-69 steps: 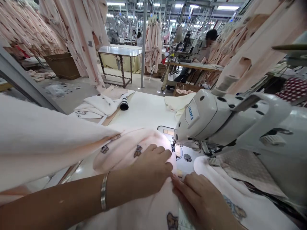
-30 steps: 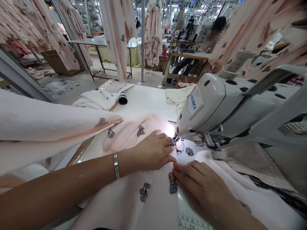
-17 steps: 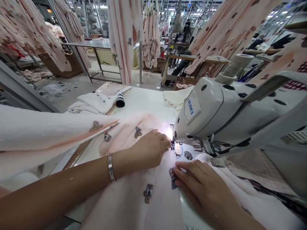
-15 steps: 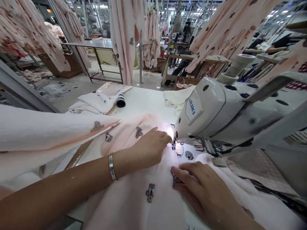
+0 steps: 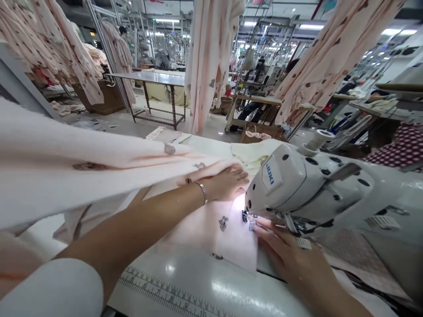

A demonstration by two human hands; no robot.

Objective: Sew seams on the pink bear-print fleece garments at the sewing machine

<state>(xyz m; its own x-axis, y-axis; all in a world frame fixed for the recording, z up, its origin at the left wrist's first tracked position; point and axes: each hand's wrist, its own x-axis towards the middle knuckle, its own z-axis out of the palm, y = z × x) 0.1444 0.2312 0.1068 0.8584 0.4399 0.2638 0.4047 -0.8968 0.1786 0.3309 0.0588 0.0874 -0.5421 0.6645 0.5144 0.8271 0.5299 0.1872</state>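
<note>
Right hand [image 5: 291, 257] lies flat, fingers together, on the pink bear-print fabric [image 5: 228, 233] just before the Juki sewing machine [image 5: 297, 189]; fingertips sit close to the needle, so a slip forward risks a prick. Left hand [image 5: 228, 182], behind the needle, presses bunched cloth, fingers together; uneven pull could skew the seam. Needle hidden by glare.

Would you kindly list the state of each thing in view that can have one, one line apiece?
left hand: open, flat on the pink fabric past the needle.
right hand: open, fingers pressing the fabric edge by the presser foot.
pink fabric: spread under the machine head, partly draped over the left forearm.
sewing machine: work light on; whether it is running cannot be told.
bracelet: worn on the left wrist.
thread cone: upright on the machine.
</note>
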